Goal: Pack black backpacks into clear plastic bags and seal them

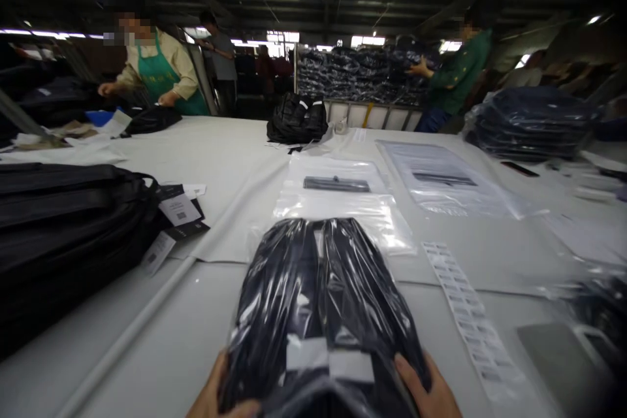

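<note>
A black backpack in a clear plastic bag (323, 287) lies in front of me, its far end toward the middle of the table. White labels (328, 360) show through the plastic near its closer end. My left hand (220, 388) grips the bag's lower left side, fingers curled against it. On the opposite side my right hand (425, 386) is closed around the lower right edge, thumb on top. Both hands are partly cut off by the bottom of the view. Just beyond the backpack lies a flat clear plastic bag (337, 202) with a dark printed strip.
Black bags with paper tags (73, 228) are stacked at left. A label sheet (470, 313) and another flat plastic bag (435, 176) lie at right. Farther off are a black backpack (297, 119), a wrapped pile (531, 121) and co-workers (166, 68).
</note>
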A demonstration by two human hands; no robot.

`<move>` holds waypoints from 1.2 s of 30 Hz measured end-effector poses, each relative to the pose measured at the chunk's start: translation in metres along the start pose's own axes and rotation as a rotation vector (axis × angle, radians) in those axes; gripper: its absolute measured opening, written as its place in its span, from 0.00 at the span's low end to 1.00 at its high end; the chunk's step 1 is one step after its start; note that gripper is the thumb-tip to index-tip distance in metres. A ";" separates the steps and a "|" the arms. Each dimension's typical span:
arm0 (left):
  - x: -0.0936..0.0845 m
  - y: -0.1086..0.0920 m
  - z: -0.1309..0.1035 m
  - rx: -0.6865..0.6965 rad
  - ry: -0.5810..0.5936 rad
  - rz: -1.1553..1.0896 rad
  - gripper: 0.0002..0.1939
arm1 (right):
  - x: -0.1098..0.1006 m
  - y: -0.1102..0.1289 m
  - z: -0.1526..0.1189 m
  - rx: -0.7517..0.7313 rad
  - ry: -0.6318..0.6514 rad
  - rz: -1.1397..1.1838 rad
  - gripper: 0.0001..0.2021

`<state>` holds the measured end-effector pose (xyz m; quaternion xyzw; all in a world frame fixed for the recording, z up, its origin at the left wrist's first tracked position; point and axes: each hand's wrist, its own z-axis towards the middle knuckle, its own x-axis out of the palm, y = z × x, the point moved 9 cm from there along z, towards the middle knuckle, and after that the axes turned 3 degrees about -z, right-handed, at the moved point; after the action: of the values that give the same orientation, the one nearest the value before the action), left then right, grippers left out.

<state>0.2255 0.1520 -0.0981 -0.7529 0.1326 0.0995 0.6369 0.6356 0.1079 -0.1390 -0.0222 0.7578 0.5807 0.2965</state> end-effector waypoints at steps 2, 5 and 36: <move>-0.002 -0.004 -0.016 -0.061 0.050 -0.033 0.47 | -0.006 -0.021 -0.018 -0.009 0.028 0.075 0.36; -0.007 -0.006 -0.055 -0.051 0.058 -0.025 0.52 | -0.010 -0.034 -0.070 -0.138 0.163 0.110 0.46; -0.081 -0.012 -0.197 0.753 -0.716 0.708 0.27 | -0.053 0.012 -0.206 -0.885 -0.733 -0.786 0.23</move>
<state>0.1494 -0.0342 -0.0277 -0.3076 0.1785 0.4967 0.7917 0.5870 -0.0885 -0.0724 -0.2162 0.2366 0.6545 0.6847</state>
